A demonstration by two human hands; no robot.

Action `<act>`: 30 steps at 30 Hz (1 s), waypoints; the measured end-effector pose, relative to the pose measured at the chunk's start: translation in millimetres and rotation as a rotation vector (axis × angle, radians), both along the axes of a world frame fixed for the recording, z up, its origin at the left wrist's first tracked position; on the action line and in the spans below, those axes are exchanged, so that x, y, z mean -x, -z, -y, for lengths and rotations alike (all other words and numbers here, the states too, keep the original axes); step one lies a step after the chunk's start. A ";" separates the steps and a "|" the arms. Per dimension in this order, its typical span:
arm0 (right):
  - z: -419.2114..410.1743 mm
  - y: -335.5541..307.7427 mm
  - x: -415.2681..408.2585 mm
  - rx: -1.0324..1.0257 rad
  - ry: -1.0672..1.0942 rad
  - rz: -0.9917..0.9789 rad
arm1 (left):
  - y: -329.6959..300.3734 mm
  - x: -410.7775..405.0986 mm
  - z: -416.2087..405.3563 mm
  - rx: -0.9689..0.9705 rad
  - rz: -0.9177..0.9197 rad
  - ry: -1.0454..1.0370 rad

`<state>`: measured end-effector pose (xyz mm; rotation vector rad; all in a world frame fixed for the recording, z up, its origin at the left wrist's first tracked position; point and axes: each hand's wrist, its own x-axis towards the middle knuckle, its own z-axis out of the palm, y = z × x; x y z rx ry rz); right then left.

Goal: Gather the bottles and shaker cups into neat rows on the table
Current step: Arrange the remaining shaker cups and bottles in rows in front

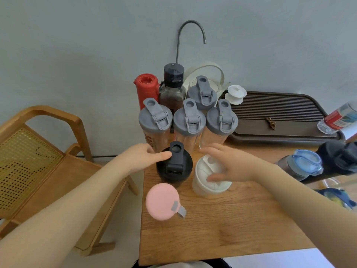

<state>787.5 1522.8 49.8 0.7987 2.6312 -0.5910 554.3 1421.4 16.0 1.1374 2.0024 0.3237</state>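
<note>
Pink cup (161, 201) stands closest to me, at the table's (222, 225) near left edge, upright, with a grey loop on its lid. At 12 o'clock from it sits the black shaker (174, 165); my left hand (144, 158) holds its left side, thumb lying across the lid and fingers curled behind. At 3 o'clock from the black shaker, just beside it, is the white shaker (208, 177). My right hand (230, 164) grips it from above, fingers curved over the lid and thumb on the near rim, though motion blur softens the fingers.

Beyond both, at 12 o'clock, three grey-lidded clear shakers (189, 118) stand in a tight row, side by side. A fourth grey-lidded shaker (202, 93) stands behind them, with a dark bottle (172, 88) and a red bottle (146, 89) at its 9 o'clock.

At 3 o'clock on the table, well apart from the group, are a blue-lidded bottle (303, 164) and a black bottle (340, 159). A brown slatted tray (280, 115) holds a white lidded cup (236, 94), and a clear bottle with a red label (340, 118) stands at its right end. A wooden chair (44, 151) sits at 9 o'clock.
</note>
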 end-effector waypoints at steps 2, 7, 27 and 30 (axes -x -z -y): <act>3.5 1.6 0.3 0.077 -0.036 0.120 | -7.2 -7.1 -0.9 -0.092 -0.007 0.091; 6.8 2.9 -6.1 -0.007 -0.131 0.226 | -8.4 -17.8 -1.2 -0.156 -0.021 0.365; 29.3 39.6 38.9 -0.121 0.308 -0.169 | 22.8 8.4 19.7 -0.323 -0.031 0.041; 29.0 40.0 37.6 -0.132 0.333 -0.187 | 22.9 6.2 19.7 -0.323 -0.040 0.051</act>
